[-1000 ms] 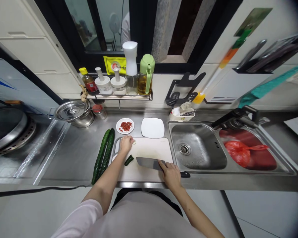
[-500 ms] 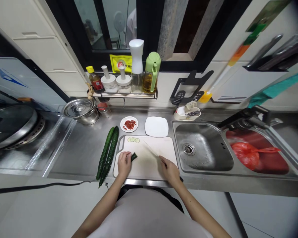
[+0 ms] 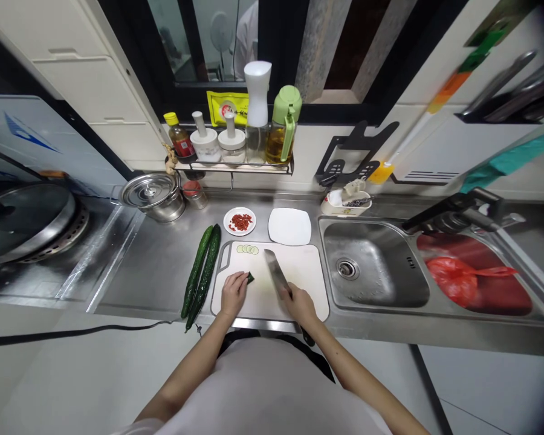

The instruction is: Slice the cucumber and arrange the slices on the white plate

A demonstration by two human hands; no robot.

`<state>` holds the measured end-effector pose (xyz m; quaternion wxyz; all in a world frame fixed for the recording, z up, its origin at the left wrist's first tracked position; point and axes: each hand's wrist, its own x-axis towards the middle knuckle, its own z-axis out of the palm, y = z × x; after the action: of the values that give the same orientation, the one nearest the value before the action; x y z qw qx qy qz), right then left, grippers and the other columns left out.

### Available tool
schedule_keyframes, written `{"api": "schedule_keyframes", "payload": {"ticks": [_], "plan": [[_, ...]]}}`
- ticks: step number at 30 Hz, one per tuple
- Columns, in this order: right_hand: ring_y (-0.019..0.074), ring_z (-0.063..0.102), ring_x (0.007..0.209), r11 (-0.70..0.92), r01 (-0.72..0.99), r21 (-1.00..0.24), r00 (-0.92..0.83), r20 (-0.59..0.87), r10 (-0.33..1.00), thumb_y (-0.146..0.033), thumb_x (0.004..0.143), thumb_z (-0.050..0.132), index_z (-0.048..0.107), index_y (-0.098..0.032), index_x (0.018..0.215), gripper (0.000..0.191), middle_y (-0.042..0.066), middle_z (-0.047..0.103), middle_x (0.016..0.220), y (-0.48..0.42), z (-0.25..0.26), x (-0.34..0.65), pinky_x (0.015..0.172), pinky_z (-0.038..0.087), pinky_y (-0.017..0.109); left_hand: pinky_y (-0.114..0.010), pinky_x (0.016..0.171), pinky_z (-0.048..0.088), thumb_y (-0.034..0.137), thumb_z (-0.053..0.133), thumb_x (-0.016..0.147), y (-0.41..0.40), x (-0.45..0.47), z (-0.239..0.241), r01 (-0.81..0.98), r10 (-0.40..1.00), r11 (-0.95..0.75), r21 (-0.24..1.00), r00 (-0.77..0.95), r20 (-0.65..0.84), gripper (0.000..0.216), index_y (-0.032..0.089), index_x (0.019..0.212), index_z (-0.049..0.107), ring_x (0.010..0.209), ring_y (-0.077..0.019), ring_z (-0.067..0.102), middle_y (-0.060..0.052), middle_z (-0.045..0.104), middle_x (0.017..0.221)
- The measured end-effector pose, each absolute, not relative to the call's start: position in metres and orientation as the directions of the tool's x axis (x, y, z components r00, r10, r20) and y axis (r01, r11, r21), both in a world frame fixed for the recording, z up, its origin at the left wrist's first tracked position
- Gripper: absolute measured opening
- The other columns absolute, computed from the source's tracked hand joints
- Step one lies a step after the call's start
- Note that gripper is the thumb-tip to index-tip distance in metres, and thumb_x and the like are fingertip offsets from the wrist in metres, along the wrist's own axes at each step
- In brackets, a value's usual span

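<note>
My left hand (image 3: 234,294) is closed on a short dark-green cucumber piece (image 3: 250,277) at the left part of the white cutting board (image 3: 306,266). Most of that piece is covered by my fingers. In my right hand (image 3: 299,303) is a kitchen knife (image 3: 276,272), its broad blade turned flat toward me and pointing away over the board's middle. Several thin cucumber slices (image 3: 247,249) overlap in a row near the board's far left corner. Two whole cucumbers (image 3: 202,278) lie side by side just left of the board.
Behind the board are a small plate of chopped red pieces (image 3: 240,222) and a white square plate (image 3: 289,226). A steel sink (image 3: 376,266) with a red plastic bag (image 3: 453,281) is at right. At left stand a lidded pot (image 3: 156,196) and a stove pan (image 3: 22,223).
The knife blade has rolled from edge-on to showing its flat side. My left hand covers more of the cucumber piece now. The whole view has shifted slightly.
</note>
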<state>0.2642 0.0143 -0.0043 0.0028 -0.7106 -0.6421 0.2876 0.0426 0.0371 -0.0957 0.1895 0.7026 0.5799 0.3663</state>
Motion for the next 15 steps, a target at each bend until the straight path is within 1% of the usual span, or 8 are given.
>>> {"api": "schedule_keyframes", "payload": {"ticks": [4,8,12,15], "plan": [[0.0196,0.065,0.083,-0.082,0.949,-0.304,-0.069,-0.455,0.888,-0.036,0.098,0.033,0.059,-0.018,0.106,0.033,0.007,0.070,0.088,0.014,0.000,0.252,0.062,0.033,0.025,-0.035,0.088,0.052,0.025,0.047,0.094,0.039,0.041,-0.104,0.665,0.925,-0.340,0.665,0.109,0.364,0.026,0.023,0.110,0.067,0.098,-0.0187,0.061,-0.007,0.068,0.102],[0.0217,0.066,0.085,0.005,0.966,-0.257,-0.137,-0.498,0.856,-0.032,0.099,0.029,0.058,-0.017,0.108,0.034,0.010,0.070,0.088,0.015,0.005,0.238,0.067,0.037,0.027,-0.033,0.084,0.052,0.021,0.048,0.093,0.040,0.040,-0.110,0.675,0.895,-0.400,0.620,0.141,0.424,0.027,0.024,0.113,0.066,0.095,-0.0180,0.061,-0.007,0.068,0.100],[0.0228,0.066,0.088,0.043,0.969,-0.244,-0.162,-0.494,0.854,-0.030,0.099,0.026,0.058,-0.016,0.110,0.036,0.012,0.070,0.089,0.015,0.008,0.227,0.071,0.040,0.029,-0.032,0.082,0.051,0.017,0.047,0.092,0.042,0.038,-0.113,0.693,0.885,-0.420,0.586,0.169,0.434,0.030,0.025,0.114,0.066,0.093,-0.0176,0.060,-0.007,0.067,0.099],[0.0237,0.067,0.088,0.059,0.969,-0.240,-0.171,-0.481,0.860,-0.030,0.099,0.026,0.058,-0.016,0.110,0.037,0.012,0.070,0.088,0.014,0.007,0.223,0.072,0.041,0.030,-0.032,0.082,0.051,0.015,0.047,0.092,0.043,0.038,-0.112,0.697,0.887,-0.417,0.583,0.171,0.430,0.030,0.025,0.113,0.066,0.093,-0.0175,0.060,-0.006,0.067,0.099]]}}
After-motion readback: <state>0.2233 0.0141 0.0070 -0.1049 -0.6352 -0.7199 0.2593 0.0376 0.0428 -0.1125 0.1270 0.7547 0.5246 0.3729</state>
